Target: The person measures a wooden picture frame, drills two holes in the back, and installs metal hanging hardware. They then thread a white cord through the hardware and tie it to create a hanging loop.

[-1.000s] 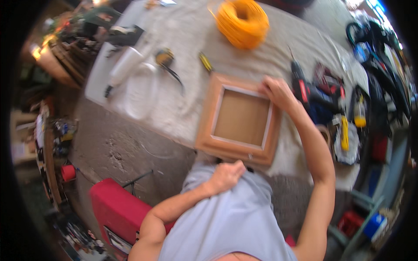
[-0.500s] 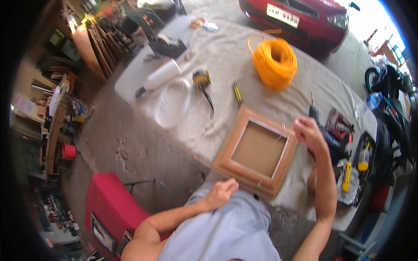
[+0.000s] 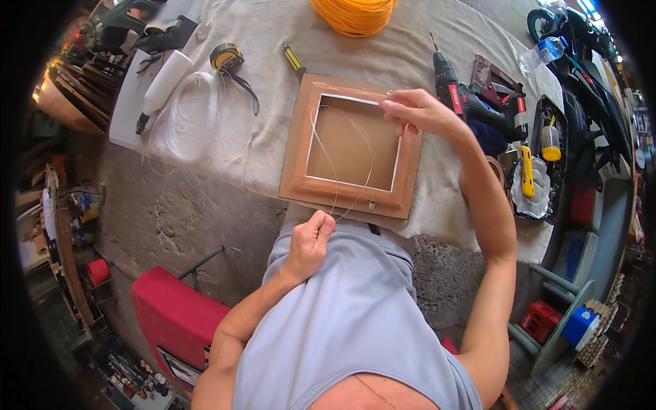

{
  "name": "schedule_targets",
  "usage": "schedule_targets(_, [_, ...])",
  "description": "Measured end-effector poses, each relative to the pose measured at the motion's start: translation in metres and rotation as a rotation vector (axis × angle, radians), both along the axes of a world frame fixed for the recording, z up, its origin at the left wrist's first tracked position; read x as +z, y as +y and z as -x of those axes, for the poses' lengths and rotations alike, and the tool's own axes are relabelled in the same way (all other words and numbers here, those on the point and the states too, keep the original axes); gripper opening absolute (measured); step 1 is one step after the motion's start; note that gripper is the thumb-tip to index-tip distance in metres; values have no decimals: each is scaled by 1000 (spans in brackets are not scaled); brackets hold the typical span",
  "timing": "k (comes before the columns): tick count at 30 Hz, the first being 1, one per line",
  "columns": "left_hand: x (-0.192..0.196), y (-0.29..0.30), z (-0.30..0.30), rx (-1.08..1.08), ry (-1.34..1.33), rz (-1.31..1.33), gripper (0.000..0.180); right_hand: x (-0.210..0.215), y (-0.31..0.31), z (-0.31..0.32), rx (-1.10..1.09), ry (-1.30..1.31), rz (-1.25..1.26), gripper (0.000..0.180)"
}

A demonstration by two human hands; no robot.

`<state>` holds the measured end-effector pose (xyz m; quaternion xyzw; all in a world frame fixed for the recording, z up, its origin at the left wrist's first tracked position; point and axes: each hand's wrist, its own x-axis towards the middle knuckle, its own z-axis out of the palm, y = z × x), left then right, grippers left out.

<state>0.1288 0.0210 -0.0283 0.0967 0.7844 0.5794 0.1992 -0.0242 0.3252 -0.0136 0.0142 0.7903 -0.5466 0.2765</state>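
Cloth-draped workbench (image 3: 225,147) in a cluttered workshop, wooden picture frame (image 3: 350,147) lying flat at its near edge. Left hand (image 3: 309,239) fisted on thin clear line (image 3: 335,164) just off that edge: probably light, limp, slippery, best pinched tight. Right hand (image 3: 418,113) pinched on line at frame's far right corner, cordless drill (image 3: 471,102) beyond.

Frame (image 3: 350,147) on table (image 3: 424,41), drill (image 3: 471,102) right, cord coil (image 3: 354,14) behind

Floor (image 3: 198,219): rough grey concrete.
Bench (image 3: 424,61): draped in pale cloth.
Left: cluttered shelves (image 3: 58,225), dim, perhaps wooden.
Light: daylight.
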Motion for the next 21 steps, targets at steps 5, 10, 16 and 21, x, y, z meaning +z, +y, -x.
schedule_targets(5, [-1, 1, -1, -89, 280, -41, 14, -8, -49, -18, 7, 138, -141, 57])
schedule_targets(10, [0, -8, 2, -183, 660, -100, 11, -2, -74, -22, 45, 46, 115, 57])
schedule_targets(16, [-2, -26, 6, 4, 706, -37, 9, 7, -59, -32, -108, -363, 655, 22])
schedule_targets(21, [-3, -29, 6, 181, 386, -39, 18, 15, 8, -18, -319, -156, 784, 17])
